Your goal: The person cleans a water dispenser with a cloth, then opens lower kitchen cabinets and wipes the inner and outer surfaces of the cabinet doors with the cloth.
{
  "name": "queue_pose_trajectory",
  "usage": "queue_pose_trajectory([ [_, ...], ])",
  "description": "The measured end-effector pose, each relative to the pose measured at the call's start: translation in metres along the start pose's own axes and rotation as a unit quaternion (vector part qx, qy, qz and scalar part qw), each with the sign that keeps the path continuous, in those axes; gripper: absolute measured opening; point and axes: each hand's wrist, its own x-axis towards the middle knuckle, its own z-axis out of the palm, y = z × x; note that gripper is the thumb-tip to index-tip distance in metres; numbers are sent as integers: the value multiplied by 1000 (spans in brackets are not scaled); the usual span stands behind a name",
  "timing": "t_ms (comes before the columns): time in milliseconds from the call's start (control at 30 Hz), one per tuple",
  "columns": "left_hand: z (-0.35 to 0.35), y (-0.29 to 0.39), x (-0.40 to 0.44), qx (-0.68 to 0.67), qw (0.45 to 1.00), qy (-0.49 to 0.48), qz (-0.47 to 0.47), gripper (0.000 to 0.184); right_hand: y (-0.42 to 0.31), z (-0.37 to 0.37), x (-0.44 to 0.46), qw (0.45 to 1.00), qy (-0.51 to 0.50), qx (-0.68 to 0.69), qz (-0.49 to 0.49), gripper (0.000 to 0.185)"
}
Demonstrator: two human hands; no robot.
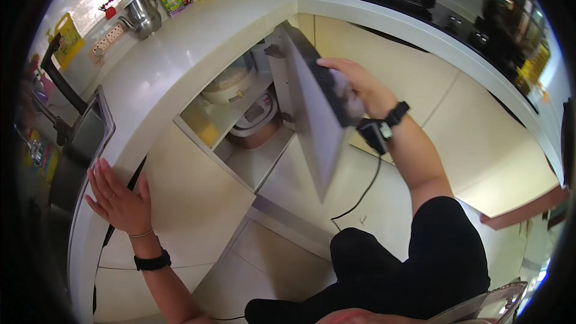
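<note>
I am remotely resting the left hand [118, 201], open, on the countertop [186, 51], gripping the cabinet door [307, 111] by its top edge beneath the right hand [357, 84], and noting that the cable [371, 187] dangling below the right wrist [385, 108] could snag if the door swings.
</note>
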Motion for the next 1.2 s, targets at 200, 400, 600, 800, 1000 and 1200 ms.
queue_pose_trajectory([
  [200,-11,13,15,-14,999,-43,29,67,1,-89,38,999,-25,46,15,14],
  [400,-42,54,18,-93,971,-214,-46,79,-8,-98,47,982,-92,149,69,22],
  [600,-124,282,25,-532,813,-229,59,61,-10,-95,37,993,-49,107,25,32],
  [800,-125,399,15,-760,629,-159,-49,91,-3,-84,35,998,-20,65,15,38],
  [1000,-115,413,1,-769,623,-118,-88,94,-2,-64,30,999,-26,45,5,33],
  [1200,-102,398,-8,-807,581,-73,-76,81,44,-80,66,997,-70,9,43,36],
])
